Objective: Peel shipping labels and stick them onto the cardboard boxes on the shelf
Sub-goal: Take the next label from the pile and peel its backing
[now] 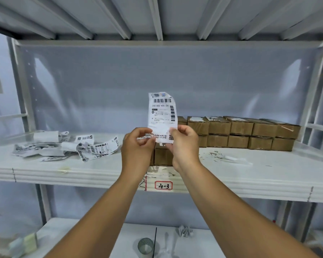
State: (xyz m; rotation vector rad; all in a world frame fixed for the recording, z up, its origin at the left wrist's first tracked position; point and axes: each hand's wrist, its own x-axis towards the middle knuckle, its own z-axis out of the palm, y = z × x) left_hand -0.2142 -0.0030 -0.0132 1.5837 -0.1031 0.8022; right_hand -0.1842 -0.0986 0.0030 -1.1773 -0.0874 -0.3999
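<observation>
On the left end of the white metal shelf: heap of crumpled printed labels, thin curled paper. Mid-shelf, above the front edge, left hand and right hand both pinch the bottom of one upright shipping label, glossy, barcoded, top corner curled. Small cardboard box sits just behind the hands. Right rear: cardboard boxes stacked two high in a row, tops scuffed white. Red-bordered tag "4-3" on the front lip. Translucent sheeting backs the bay.
</observation>
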